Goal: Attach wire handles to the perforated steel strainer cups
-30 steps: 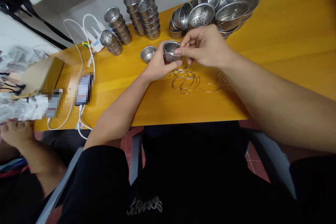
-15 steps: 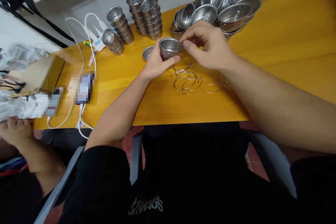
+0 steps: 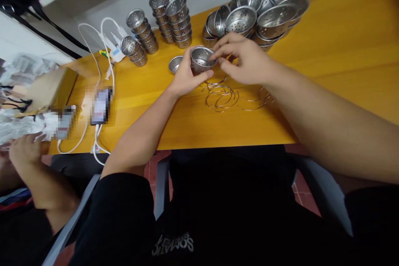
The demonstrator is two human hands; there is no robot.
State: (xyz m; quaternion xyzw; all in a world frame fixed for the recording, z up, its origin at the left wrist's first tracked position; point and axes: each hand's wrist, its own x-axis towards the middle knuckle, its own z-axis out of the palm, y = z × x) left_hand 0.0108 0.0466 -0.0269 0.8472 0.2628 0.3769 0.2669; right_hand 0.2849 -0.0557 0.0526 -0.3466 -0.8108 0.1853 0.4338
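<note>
A small perforated metal cup (image 3: 201,63) is tilted above the table, its mouth facing me. My left hand (image 3: 188,75) is closed around its left side, thumb across the front. At the cup's right rim is my right hand (image 3: 241,59), fingertips reaching over the edge, thumb a little apart; whether a wire is between them I cannot make out. Several thin curved metal wires (image 3: 222,96) lie on the table just below the cup. Another perforated cup (image 3: 174,64) sits behind my left hand, partly hidden.
Stacks of perforated cups (image 3: 179,20) stand along the wall, with a heap of larger ones (image 3: 277,20) at the back right. White cables and a phone (image 3: 101,106) lie on the left. Beyond are a cardboard box (image 3: 51,89) and another person's hand (image 3: 26,151).
My right hand's fingers have gone from a pinch at the rim to reaching over it, with the thumb further apart. My left hand keeps hold of the cup. The other person's hand has shifted.
</note>
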